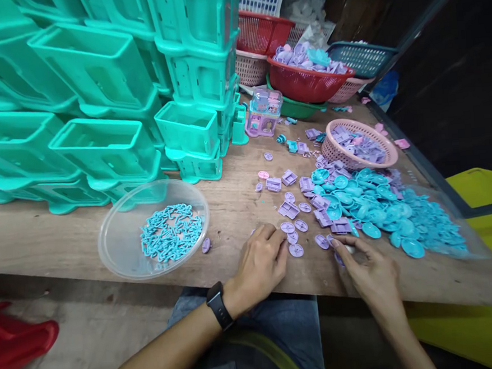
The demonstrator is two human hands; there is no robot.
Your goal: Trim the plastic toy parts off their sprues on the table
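My left hand (262, 259), with a black watch (219, 305) on its wrist, rests on the table with its fingers curled in. Whatever they may hold is hidden under the hand. Just right of its fingers lie several purple oval plastic pieces (296, 250). My right hand (372, 268) pinches a small purple oval piece (330, 240) between thumb and fingers, low over the tabletop. Another purple oval piece (321, 242) lies beside its fingertips. Beyond both hands are purple box-shaped pieces (289, 209) and a heap of turquoise oval pieces (360, 199).
A clear bowl (122, 246) of blue chain-like pieces (171, 232) stands left. Stacked green plastic housings (104, 149) rise behind it. A pink basket (340, 152) of purple parts, a red basket (306, 82) and a small assembled toy (264, 113) stand farther back on the wooden table (234, 199).
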